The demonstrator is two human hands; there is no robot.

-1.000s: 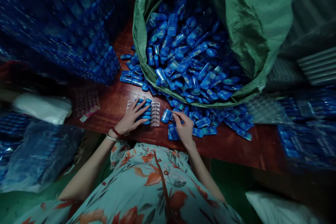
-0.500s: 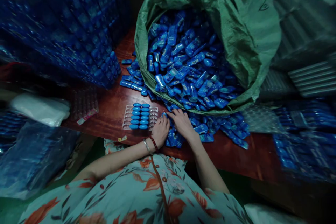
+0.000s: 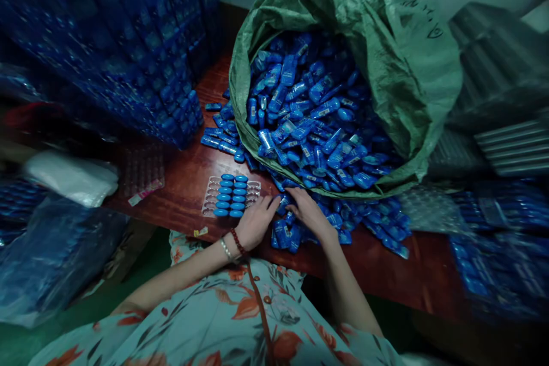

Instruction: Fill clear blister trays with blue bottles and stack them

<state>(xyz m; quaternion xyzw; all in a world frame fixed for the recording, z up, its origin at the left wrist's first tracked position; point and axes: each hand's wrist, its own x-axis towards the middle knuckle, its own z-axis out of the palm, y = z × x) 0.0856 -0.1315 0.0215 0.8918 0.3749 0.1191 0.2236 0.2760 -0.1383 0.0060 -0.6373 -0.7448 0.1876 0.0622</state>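
Observation:
A small blue shrink-wrapped bottle (image 3: 282,204) lies between my hands at the table's front. My left hand (image 3: 256,222), with a bead bracelet and a pale bangle at its wrist, pinches its left side with the fingertips. From the right, my right hand (image 3: 309,211) bends its fingers and thumb around the same piece; its grip is partly hidden. Left of my hands sits a clear plastic tray (image 3: 210,197), its two middle columns filled with blue oval pieces (image 3: 230,197) and its outer columns bare. Loose blue bottles (image 3: 285,234) lie just below my hands.
Behind my hands, a large green woven sack (image 3: 381,63) lies open, full of blue bottles (image 3: 315,108). Packed blue stacks (image 3: 163,68) rise at the left. Another clear tray (image 3: 143,174) and a white plastic bag (image 3: 71,177) are at left; blue packs (image 3: 493,246) lie at right.
The whole view has shifted slightly down. My left fingers have stretched toward the right hand, and both hands now meet at the blue bottle. The filled tray looks unchanged.

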